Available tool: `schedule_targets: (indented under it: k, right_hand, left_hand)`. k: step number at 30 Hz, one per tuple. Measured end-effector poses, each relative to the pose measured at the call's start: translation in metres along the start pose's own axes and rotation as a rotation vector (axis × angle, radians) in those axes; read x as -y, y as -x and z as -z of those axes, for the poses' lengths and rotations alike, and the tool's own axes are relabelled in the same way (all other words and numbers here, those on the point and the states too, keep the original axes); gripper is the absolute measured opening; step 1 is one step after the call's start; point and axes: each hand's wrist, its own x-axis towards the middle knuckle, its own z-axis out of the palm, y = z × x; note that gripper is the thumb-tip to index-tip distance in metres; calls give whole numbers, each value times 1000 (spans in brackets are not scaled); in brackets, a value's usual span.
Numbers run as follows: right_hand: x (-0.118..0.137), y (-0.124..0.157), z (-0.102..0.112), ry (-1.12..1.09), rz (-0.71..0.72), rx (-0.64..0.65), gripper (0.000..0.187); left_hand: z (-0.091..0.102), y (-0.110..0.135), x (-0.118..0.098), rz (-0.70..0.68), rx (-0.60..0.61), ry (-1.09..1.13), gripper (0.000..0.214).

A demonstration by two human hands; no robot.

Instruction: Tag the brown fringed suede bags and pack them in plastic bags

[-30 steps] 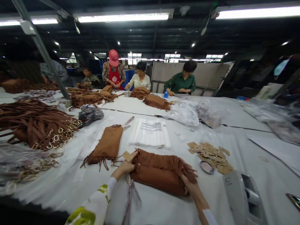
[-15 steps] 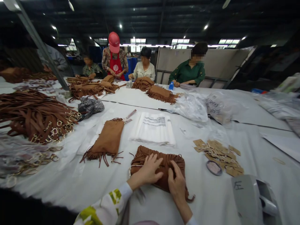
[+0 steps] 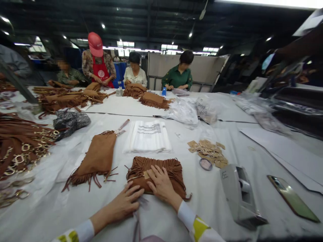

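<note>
A brown fringed leather bag lies on the white-covered table in front of me. My right hand rests on its front with fingers stretched out, holding nothing. Beside the right fingertips a small tan tag shows on the bag. My left hand is at the bag's lower left corner, fingers apart; whether it touches the leather I cannot tell. Below the bag, a thin strip, partly blurred, runs toward my body. Left of the bag lies a second fringed bag, flat side up.
White printed plastic bags are stacked behind the bag. To the right are tan tags with strings, a small round dish, a tape dispenser and a phone. Brown straps pile at left. Several co-workers sit or stand across the table.
The view has swung right, bringing the phone into sight. My left hand has moved off the bag's front to its lower left corner; my right hand has shifted toward the middle, uncovering a tag.
</note>
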Motion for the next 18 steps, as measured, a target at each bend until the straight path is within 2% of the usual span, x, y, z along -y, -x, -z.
schedule_targets:
  k: [3,5,6,8,12,14,18]
  right_hand:
    - [-1,2,2,-13,-3,4,44]
    - [-2,2,3,-33,-5,12,42]
    - [-3,2,4,-47,-7,18,41]
    - [-6,2,5,-79,-13,25,39]
    - [-9,5,6,-117,-16,8,37]
    - [-6,7,5,-121,-21,-3,36]
    - [-3,12,5,-161,-7,-27,35]
  left_hand:
    - [-17,-42,-16,221,-81,-33,25]
    - [-24,-60,-25,382,-96,-54,34]
    - [-28,-64,-29,414,-107,-70,38]
    - [-34,-64,-32,371,-160,-125,46]
    - [-44,-50,-26,139,-303,-284,83]
    - [-46,-49,-23,109,-354,-363,81]
    - [-50,-59,-28,228,-405,-438,59]
